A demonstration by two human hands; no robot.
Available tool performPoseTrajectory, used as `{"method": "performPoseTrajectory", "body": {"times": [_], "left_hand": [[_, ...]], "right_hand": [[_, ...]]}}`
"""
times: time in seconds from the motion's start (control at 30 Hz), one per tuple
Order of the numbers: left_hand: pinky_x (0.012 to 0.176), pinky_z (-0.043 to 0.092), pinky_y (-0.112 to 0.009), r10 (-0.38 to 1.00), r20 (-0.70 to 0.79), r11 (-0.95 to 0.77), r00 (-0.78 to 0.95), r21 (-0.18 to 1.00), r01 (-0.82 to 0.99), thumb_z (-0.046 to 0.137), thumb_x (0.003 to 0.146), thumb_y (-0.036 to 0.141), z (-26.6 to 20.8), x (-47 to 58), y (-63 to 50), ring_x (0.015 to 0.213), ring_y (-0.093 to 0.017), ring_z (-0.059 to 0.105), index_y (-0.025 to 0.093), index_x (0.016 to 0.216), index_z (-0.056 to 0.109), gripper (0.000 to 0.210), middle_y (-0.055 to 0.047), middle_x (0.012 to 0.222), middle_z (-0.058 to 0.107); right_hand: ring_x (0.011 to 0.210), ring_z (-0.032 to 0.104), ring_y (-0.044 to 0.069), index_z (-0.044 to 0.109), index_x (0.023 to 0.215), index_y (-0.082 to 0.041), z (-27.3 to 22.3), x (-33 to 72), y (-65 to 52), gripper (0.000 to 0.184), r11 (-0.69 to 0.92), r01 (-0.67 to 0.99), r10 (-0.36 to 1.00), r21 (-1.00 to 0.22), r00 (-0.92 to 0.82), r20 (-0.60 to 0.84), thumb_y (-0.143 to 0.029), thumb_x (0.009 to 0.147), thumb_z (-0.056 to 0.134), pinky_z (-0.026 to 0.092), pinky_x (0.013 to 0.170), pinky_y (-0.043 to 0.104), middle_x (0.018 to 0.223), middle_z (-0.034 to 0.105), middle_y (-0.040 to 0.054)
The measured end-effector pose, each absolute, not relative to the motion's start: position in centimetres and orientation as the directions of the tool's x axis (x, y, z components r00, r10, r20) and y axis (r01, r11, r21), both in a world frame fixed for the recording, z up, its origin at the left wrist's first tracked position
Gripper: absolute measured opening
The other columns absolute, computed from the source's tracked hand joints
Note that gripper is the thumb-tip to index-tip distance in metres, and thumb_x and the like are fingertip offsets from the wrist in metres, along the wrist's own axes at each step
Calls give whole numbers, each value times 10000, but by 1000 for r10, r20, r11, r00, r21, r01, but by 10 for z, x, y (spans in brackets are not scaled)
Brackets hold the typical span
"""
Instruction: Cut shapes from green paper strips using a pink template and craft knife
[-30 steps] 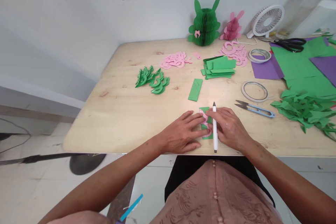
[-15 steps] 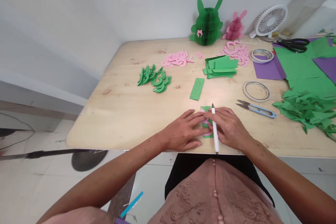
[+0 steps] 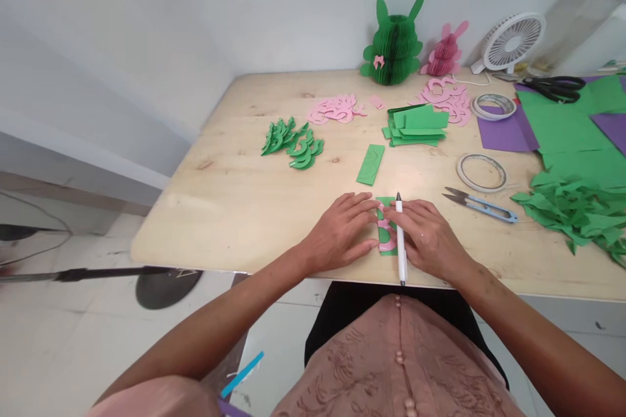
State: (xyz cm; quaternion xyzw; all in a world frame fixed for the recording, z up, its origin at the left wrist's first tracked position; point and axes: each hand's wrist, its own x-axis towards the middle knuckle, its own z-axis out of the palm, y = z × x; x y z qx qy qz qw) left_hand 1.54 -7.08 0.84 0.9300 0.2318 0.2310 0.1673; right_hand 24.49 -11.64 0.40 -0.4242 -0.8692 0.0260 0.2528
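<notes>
Near the front edge of the table lies a green paper strip (image 3: 384,251) with a pink curvy paper cut-out (image 3: 384,224) on top. My left hand (image 3: 337,234) rests to the left of it, palm down, fingers stretched, fingertips at the strip's left edge. My right hand (image 3: 430,240) holds a white pen (image 3: 402,249), its dark tip pointing away from me, while the fingers rest at the strip's right side and partly cover it. Just beyond lies another green strip (image 3: 370,164) with a curved outline drawn on it.
Green cut-outs (image 3: 304,151), pink cut-outs (image 3: 335,109) and stacked green strips (image 3: 418,125) lie farther back. To the right are thread snips (image 3: 482,205), tape rolls (image 3: 482,172), green scraps (image 3: 577,208) and black scissors (image 3: 555,86). Paper rabbits (image 3: 394,52) and a fan (image 3: 513,42) stand by the wall.
My left hand has drawn back slightly to the left, uncovering more of the pink cut-out. My right hand keeps the pen in place. The view has shifted slightly.
</notes>
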Motion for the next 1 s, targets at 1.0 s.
{"method": "performPoseTrajectory", "body": {"times": [1.0], "left_hand": [[1120,351,-483,546,267,-837,795,215,503,514,967,422,1,28,-81,1333,-295,461,136,1263,560,414,-102,1390,572]], "right_hand": [[1115,637,282,478,1399,-168,7,245,-116,513,653,715,735,-250,-517,439,-85,894,509,489,938,458,1178,703,137]]}}
